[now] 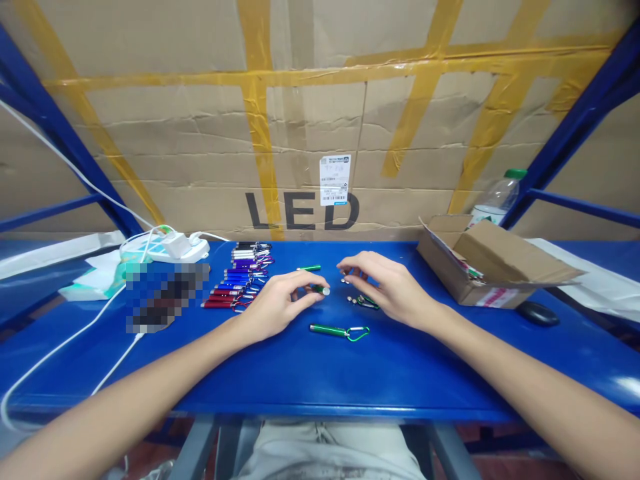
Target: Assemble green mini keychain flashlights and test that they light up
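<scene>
brown cardboard backdrop (200, 150) | yellow tape strips (256, 127) | glossy flat blue tabletop (280, 380) | slanted blue frame posts (575, 123) | reddish floor (523, 468)

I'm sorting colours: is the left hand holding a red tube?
No, the left hand holds a green tube with a silvery end.

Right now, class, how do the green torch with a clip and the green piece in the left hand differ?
The torch lies on the table; the piece is held in the left hand. The torch shows its full length; the piece is partly hidden. Both are green.
</scene>
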{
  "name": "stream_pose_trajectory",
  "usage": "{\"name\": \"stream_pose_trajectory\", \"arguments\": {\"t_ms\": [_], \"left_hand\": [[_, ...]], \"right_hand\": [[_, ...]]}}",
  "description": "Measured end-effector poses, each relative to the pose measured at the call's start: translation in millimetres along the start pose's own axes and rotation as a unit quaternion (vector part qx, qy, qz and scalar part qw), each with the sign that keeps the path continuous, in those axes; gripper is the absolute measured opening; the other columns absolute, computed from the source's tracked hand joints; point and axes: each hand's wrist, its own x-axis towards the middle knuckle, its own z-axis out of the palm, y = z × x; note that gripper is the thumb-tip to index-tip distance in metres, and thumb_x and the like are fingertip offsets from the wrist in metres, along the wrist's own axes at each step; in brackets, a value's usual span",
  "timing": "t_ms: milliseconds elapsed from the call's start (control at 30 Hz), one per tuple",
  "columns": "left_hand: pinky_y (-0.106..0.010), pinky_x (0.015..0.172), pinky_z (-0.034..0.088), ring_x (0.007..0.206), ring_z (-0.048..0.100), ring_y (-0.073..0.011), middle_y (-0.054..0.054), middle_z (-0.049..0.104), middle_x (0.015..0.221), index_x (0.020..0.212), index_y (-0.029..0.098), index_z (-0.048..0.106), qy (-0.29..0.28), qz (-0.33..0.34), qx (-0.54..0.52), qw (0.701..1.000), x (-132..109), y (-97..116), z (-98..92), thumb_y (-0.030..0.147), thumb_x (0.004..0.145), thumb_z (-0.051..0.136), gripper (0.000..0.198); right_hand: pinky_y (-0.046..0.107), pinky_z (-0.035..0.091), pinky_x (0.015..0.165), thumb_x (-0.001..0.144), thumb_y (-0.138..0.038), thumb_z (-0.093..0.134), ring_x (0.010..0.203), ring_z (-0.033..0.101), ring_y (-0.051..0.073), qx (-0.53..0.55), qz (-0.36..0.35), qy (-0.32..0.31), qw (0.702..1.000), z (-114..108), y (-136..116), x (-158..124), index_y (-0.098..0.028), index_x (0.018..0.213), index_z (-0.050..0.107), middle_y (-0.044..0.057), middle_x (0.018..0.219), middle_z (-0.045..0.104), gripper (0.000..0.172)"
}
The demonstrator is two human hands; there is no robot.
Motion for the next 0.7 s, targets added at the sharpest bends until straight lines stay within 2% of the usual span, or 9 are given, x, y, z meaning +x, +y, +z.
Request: {"name": "stream_pose_trajectory", "arguments": {"t_ms": [133, 233, 400, 500, 700], "left_hand": [[-0.027, 0.073, 0.053, 0.075, 0.066, -0.0146, -0.005, 0.080, 0.111, 0.123, 0.021, 0.077, 0.002, -0.012, 0.015, 1.000, -0.4, -2.8, 1.2, 0.036, 0.106, 0.068, 0.024], [-0.027, 0.072, 0.053, 0.070, 0.062, -0.0144, -0.005, 0.080, 0.101, 0.123, 0.020, 0.078, 0.008, -0.016, 0.035, 0.999, -0.3, -5.1, 1.4, 0.040, 0.105, 0.070, 0.028], [-0.028, 0.075, 0.054, 0.075, 0.066, -0.0158, -0.005, 0.079, 0.106, 0.125, 0.021, 0.077, 0.005, -0.009, 0.038, 0.999, 0.0, -5.9, 0.2, 0.040, 0.107, 0.067, 0.027], [-0.028, 0.076, 0.053, 0.079, 0.068, -0.0162, -0.005, 0.079, 0.112, 0.125, 0.024, 0.077, 0.001, -0.007, 0.032, 0.999, 0.1, -6.1, -0.8, 0.036, 0.108, 0.065, 0.024], [-0.027, 0.074, 0.053, 0.088, 0.071, -0.0174, -0.006, 0.077, 0.121, 0.127, 0.025, 0.076, -0.004, -0.009, 0.020, 1.000, 0.3, -8.6, -2.4, 0.032, 0.110, 0.061, 0.023]], "right_hand": [[0.034, 0.054, 0.082, 0.114, -0.031, 0.056, 0.092, 0.068, 0.022, -0.007, 0.006, -0.007, 1.000, 1.7, -0.7, -0.2, -0.023, 0.117, 0.065, 0.008, 0.105, 0.070, 0.013], [0.034, 0.055, 0.083, 0.114, -0.032, 0.054, 0.092, 0.067, 0.022, 0.001, 0.007, -0.015, 1.000, 4.2, -1.6, -0.4, -0.024, 0.118, 0.065, 0.008, 0.105, 0.068, 0.014], [0.040, 0.057, 0.093, 0.114, -0.026, 0.050, 0.107, 0.068, 0.025, 0.011, -0.004, -0.017, 1.000, 6.5, -3.0, 0.6, -0.026, 0.128, 0.063, 0.011, 0.119, 0.069, 0.018], [0.040, 0.056, 0.089, 0.113, -0.024, 0.052, 0.099, 0.067, 0.024, -0.005, 0.005, 0.005, 1.000, 5.7, -3.9, 1.4, -0.025, 0.128, 0.061, 0.010, 0.116, 0.070, 0.017], [0.037, 0.052, 0.083, 0.113, -0.026, 0.057, 0.087, 0.063, 0.021, -0.007, 0.018, 0.029, 0.999, 4.4, -5.0, 1.0, -0.024, 0.115, 0.061, 0.008, 0.107, 0.069, 0.005]]}}
